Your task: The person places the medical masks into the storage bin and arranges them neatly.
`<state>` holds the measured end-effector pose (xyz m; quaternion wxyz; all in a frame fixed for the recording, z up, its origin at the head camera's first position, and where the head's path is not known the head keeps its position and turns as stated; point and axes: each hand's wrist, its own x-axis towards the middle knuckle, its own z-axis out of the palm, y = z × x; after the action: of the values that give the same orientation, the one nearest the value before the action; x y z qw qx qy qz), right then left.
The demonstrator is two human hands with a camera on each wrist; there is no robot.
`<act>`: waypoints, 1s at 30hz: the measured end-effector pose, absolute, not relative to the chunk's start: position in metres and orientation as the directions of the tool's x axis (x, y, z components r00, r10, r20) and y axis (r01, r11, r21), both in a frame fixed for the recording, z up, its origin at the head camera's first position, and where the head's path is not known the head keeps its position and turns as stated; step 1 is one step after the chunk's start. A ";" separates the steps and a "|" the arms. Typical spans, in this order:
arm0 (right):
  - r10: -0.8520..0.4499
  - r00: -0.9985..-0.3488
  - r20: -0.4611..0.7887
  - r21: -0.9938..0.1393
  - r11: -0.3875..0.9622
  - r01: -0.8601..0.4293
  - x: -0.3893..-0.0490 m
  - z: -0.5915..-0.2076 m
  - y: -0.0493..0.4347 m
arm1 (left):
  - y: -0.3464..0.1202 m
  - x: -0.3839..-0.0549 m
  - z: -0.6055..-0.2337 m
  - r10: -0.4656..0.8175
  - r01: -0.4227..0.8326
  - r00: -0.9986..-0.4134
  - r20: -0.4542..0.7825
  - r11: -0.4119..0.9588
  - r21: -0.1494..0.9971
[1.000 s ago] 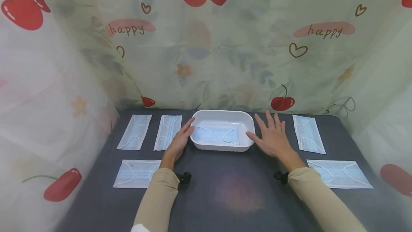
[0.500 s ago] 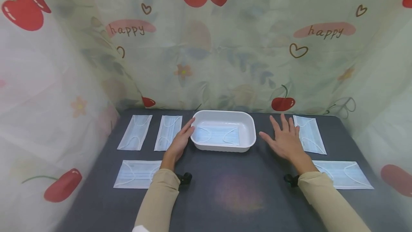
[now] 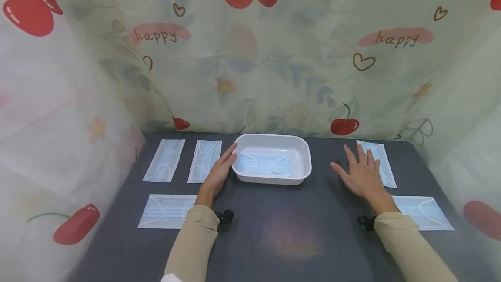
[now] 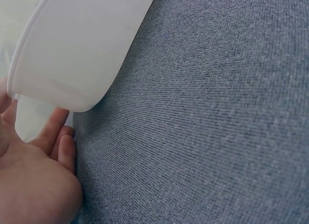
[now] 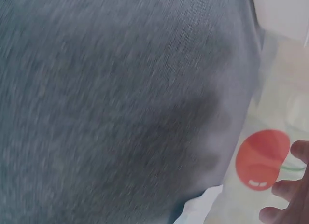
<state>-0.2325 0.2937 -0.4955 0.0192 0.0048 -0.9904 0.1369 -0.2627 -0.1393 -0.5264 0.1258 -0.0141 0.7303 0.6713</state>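
A white plastic tray [image 3: 303, 160] stands at the back middle of the table, with a pale blue face mask [image 3: 264, 164] lying flat inside. My left hand [image 3: 217, 175] is at the tray's left end, fingers fairly straight and touching its side; the left wrist view has this hand [image 4: 38, 171] beside the tray's outer wall [image 4: 72, 55]. To the right of the tray, my right hand [image 3: 364, 177] hovers with spread fingers, holding nothing. Behind it a mask [image 3: 385, 171] lies partly hidden. Another mask [image 3: 426, 212] is partly covered by the right forearm.
On the left lie an upright mask [image 3: 164, 160], a second upright mask [image 3: 203, 160] and a crosswise mask [image 3: 166, 212], partly behind the left arm. The dark grey table [image 3: 289, 229] meets a printed curtain [image 3: 274, 77] at the back and sides.
My right hand has moved rightward, away from the tray's right end and toward the masks on the right. The left hand and the tray have stayed in place.
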 end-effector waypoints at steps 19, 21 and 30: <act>0.091 -0.996 -0.008 -0.288 0.953 0.089 -0.228 -0.511 0.346 | -0.140 -0.262 -0.525 0.158 -0.193 -0.965 -0.209 0.113 0.975; 0.111 -0.994 -0.021 -0.300 0.947 0.112 -0.228 -0.512 0.351 | -0.140 -0.262 -0.525 0.159 -0.194 -0.965 -0.210 0.112 0.975; 0.206 -0.975 -0.085 -0.358 0.907 0.223 -0.227 -0.512 0.364 | -0.140 -0.263 -0.525 0.155 -0.185 -0.967 -0.200 0.109 0.977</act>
<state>-0.2269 0.3638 -0.5123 -0.0225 -0.1100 -0.9762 0.1858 -0.2626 -0.1401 -0.5246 0.1273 -0.0102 0.7337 0.6674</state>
